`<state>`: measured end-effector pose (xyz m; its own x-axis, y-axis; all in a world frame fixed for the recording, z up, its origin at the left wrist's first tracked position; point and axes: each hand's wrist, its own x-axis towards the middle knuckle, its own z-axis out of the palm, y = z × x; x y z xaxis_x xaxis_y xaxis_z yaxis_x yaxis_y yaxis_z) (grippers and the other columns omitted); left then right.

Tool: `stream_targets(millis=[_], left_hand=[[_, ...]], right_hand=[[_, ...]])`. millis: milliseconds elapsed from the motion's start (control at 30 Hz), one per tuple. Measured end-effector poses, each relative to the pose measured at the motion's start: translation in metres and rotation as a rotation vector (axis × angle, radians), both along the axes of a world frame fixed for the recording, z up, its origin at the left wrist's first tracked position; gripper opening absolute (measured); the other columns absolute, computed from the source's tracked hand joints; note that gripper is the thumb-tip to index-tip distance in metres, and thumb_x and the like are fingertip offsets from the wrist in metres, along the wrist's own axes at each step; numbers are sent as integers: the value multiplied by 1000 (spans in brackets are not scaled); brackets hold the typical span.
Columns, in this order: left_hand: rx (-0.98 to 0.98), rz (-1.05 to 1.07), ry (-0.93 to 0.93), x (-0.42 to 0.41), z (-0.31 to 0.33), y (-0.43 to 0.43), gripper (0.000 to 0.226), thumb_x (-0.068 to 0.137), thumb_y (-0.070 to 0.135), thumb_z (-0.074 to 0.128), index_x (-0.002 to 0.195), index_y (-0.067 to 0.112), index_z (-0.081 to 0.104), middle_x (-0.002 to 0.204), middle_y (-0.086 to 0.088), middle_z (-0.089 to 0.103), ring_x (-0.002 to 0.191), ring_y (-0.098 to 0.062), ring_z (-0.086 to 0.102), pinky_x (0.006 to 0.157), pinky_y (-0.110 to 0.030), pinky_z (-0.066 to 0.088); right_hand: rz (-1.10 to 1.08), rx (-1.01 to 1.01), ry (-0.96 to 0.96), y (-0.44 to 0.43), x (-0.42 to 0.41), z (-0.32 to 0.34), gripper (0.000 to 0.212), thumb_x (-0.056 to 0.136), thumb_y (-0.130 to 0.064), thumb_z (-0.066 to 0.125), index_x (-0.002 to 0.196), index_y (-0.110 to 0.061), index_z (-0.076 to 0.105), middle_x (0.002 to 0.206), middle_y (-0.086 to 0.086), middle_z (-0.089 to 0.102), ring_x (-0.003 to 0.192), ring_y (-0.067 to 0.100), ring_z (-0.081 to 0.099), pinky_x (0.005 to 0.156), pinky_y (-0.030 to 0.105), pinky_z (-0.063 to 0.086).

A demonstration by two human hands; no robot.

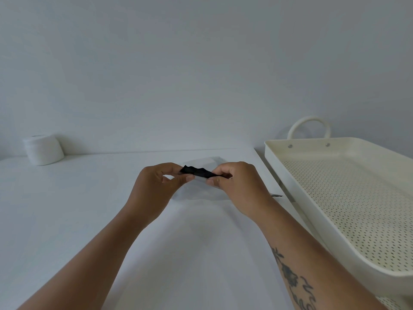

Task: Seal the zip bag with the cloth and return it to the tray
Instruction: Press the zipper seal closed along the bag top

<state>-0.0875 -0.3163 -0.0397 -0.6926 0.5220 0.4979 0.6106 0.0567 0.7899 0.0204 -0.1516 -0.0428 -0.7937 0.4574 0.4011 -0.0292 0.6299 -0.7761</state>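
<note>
hands both pinched shut, left (164, 177) and right (232, 175), on the black cloth (197, 171) over the counter (67, 209). clear bag (204, 186) is hard to see from here. i'd say we're mid-sealing; next, press the zip along, then the tray (290, 175) on the right.

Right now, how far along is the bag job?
Done: the black cloth looks to be inside the clear zip bag. In hand: the left hand and right hand pinch the bag's near edge above the table, apparently sealing it. Left: finish the seal and put the bag in the tray, which holds nothing.
</note>
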Motion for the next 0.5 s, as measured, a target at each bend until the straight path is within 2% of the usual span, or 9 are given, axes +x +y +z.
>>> stream_targets(millis=[333, 500], left_hand=[[-16, 1, 18, 3, 0, 0, 13, 83, 27, 74, 76, 38, 75, 42, 21, 50, 35, -7, 24, 36, -10, 19], [-30, -8, 27, 4, 1, 1, 11, 85, 26, 72, 75, 32, 73, 41, 21, 50, 33, -7, 24, 36, -9, 19]], right_hand=[[-4, 23, 0, 0, -2, -2, 7, 81, -24, 72, 74, -24, 71, 56, -11, 52, 50, 4, 41, 56, 29, 34], [-8, 50, 5, 0, -3, -3, 10, 83, -25, 70, 73, -27, 68, 56, -12, 52, 51, 5, 40, 54, 27, 32]])
